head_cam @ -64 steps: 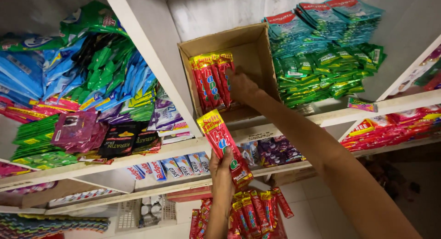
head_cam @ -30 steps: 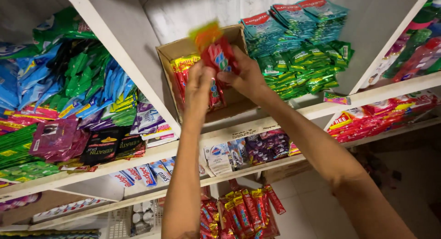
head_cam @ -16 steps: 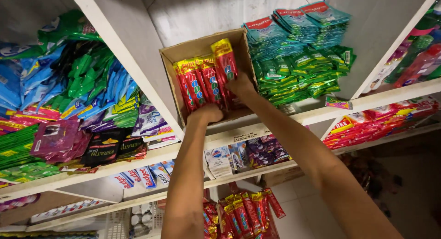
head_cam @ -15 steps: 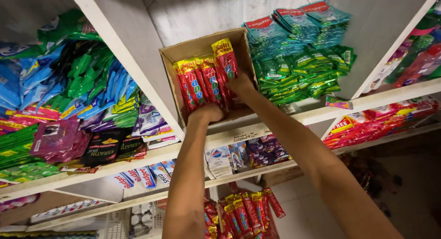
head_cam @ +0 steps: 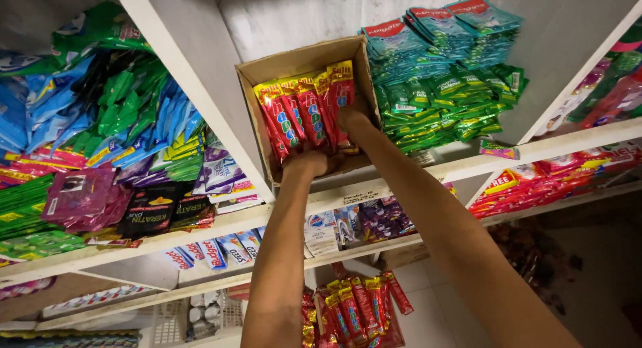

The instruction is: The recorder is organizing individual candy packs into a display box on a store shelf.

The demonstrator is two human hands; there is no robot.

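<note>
- Head view looks up at white shelves [head_cam: 374,191] packed with sachets.
- A brown cardboard box [head_cam: 257,97] sits on the middle shelf, open side facing the camera.
- Inside it stands a row of red and yellow packets [head_cam: 301,110], upright and side by side.
- The left hand [head_cam: 314,162] is curled at the box's near lower edge, fingers pressed against the bottoms of the packets; whether it clamps 1 I cannot tell.
- The right hand [head_cam: 351,117] reaches into the box at the right end of the row, touching the packets, its fingers mostly hidden.
- Green and blue sachets [head_cam: 448,87] are stacked just right of the box.
- More red packets [head_cam: 354,308] hang lower down, near the arms.
</note>
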